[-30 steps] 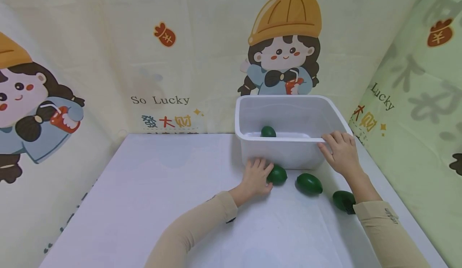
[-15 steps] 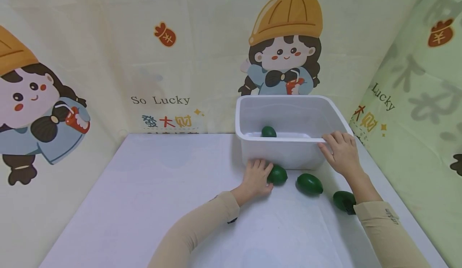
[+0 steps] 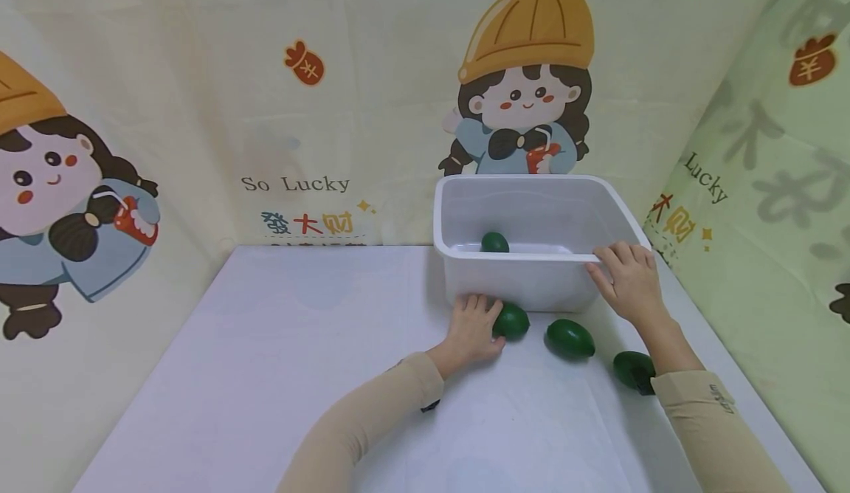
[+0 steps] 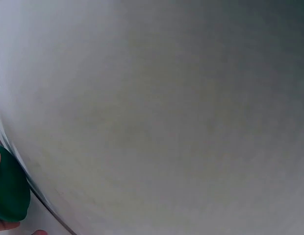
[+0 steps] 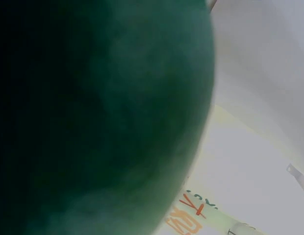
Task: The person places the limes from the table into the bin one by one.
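My left hand (image 3: 473,325) lies on the white table with its fingers and thumb curled round a dark green oval fruit (image 3: 514,321), just in front of a translucent white bin (image 3: 518,256). In the left wrist view that fruit (image 4: 10,188) shows at the lower left against the bin's wall. My right hand (image 3: 627,277) rests on the bin's near right corner, fingers laid over the rim and thumb on the front wall. One green fruit (image 3: 494,242) lies inside the bin. A second fruit (image 3: 569,337) sits between my hands.
A third green fruit (image 3: 631,368) lies beside my right forearm and fills the right wrist view (image 5: 93,107). Printed cartoon curtains close off the back and both sides. The table (image 3: 279,360) stretches bare to the left of the bin.
My left hand and the fruit it grips have edged very slightly to the right. The right hand has stayed on the bin's corner.
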Demonstrator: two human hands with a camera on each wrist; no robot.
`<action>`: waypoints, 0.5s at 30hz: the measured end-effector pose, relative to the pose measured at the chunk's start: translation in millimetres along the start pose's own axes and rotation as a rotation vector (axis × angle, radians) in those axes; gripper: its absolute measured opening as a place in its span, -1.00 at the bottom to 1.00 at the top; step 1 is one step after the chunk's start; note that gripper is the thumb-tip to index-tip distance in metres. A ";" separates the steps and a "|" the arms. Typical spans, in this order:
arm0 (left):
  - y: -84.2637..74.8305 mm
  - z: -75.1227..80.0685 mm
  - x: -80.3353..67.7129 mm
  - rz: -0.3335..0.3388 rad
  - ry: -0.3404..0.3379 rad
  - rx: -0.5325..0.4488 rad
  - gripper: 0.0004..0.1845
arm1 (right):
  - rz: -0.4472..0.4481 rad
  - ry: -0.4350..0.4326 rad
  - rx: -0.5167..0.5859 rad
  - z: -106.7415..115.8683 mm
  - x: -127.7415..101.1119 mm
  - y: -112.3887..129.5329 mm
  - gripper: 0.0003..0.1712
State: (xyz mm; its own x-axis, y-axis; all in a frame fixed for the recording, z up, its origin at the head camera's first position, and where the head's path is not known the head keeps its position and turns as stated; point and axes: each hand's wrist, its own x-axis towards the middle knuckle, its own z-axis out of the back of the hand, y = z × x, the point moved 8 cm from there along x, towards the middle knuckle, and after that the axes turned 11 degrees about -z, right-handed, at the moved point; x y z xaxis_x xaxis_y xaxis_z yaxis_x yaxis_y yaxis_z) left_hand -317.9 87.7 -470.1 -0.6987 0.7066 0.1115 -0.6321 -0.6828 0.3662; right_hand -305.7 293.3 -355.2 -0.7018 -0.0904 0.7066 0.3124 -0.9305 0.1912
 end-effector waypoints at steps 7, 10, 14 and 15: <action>0.8 -1.8 0.3 0.009 0.027 -0.043 -0.30 | -0.021 0.029 -0.009 -1.9 -0.5 -1.3 -0.23; 1.0 -2.9 0.3 0.015 0.036 -0.063 -0.31 | -0.022 0.029 -0.007 -2.3 -0.6 -1.8 -0.23; 1.3 -3.9 0.8 0.018 0.034 -0.072 -0.31 | -0.017 0.020 -0.007 -2.1 -0.3 -1.7 -0.23; 1.3 -3.9 0.9 0.018 0.032 -0.079 -0.31 | -0.016 0.019 -0.008 -2.2 -0.3 -1.7 -0.22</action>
State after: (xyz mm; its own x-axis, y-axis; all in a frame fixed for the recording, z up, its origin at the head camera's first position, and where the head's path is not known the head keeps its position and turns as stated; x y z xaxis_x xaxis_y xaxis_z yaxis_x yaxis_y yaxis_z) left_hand -320.6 86.7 -473.1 -0.7199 0.6885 0.0872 -0.6428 -0.7089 0.2904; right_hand -307.4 294.1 -357.3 -0.7189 -0.0826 0.6902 0.2964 -0.9345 0.1970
